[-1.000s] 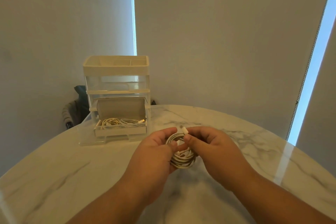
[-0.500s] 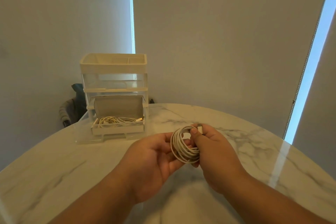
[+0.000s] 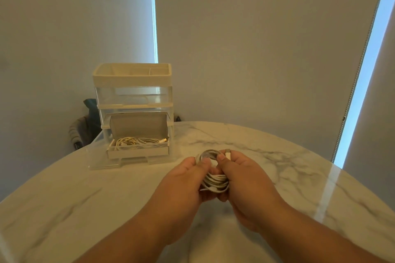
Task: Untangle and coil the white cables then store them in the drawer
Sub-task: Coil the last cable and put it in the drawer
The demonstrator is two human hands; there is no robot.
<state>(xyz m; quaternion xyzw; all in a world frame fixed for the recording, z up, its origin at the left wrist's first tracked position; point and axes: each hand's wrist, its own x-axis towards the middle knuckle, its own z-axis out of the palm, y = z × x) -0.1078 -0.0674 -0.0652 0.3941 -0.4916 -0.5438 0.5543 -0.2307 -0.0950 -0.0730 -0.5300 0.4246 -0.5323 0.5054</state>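
Observation:
A coiled white cable (image 3: 213, 180) is held above the marble table between both hands. My left hand (image 3: 183, 186) grips the coil's left side, and my right hand (image 3: 245, 181) grips its right side with the white plug end pinched at the thumb. To the far left stands a clear and white drawer unit (image 3: 132, 96). Its bottom drawer (image 3: 119, 161) is pulled out and holds an open cardboard box (image 3: 137, 151) with other coiled white cables (image 3: 136, 142) inside.
The round marble table (image 3: 85, 198) curves away at the back and the right. A dark chair with a grey garment (image 3: 83, 126) stands behind the table's far left edge. Blinds cover the windows behind.
My left hand has closed back onto the coil's left side, after being open beneath it half a second ago. The coil now sits a little lower between both hands.

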